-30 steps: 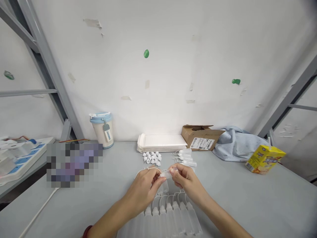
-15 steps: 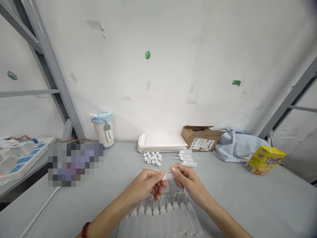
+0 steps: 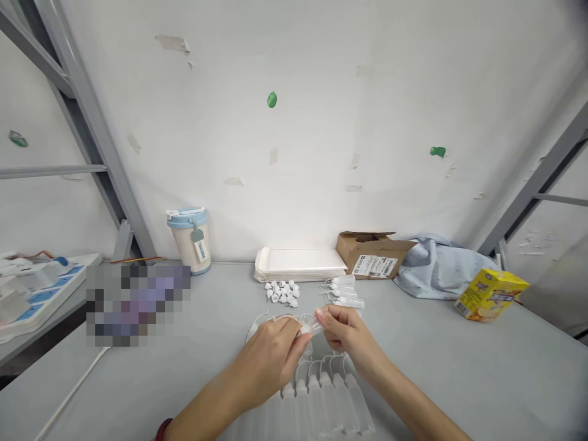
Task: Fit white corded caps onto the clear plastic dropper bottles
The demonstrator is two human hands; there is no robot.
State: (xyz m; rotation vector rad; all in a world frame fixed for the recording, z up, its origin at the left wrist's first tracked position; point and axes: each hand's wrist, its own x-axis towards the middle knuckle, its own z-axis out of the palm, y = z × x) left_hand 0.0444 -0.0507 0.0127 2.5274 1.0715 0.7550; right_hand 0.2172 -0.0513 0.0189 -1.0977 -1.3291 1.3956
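Observation:
Both hands meet over the middle of the table on one small clear plastic squeeze bottle point(image 3: 316, 326). My right hand point(image 3: 348, 332) pinches its body between thumb and fingers. My left hand point(image 3: 274, 350), back upward, is closed around the white cap end, which its fingers partly hide. Below them lies a row of larger translucent squeeze bottles point(image 3: 327, 403) with thin white cap straps; my left arm covers some of it. Beyond my hands are a small heap of loose white caps point(image 3: 282, 291) and several small bottles point(image 3: 348, 291) with straps.
Against the wall stand a blue-lidded cup point(image 3: 189, 242), a stack of white trays point(image 3: 301, 263) and an open cardboard box point(image 3: 374, 257). To the right are a bluish cloth point(image 3: 441, 266) and a yellow carton point(image 3: 490, 295). A power strip point(image 3: 50, 288) and white cable point(image 3: 73, 392) lie left.
My left hand has rolled over the cap end, its back now facing up and its fingers wrapped over the top. My right hand keeps its pinch on the small bottle.

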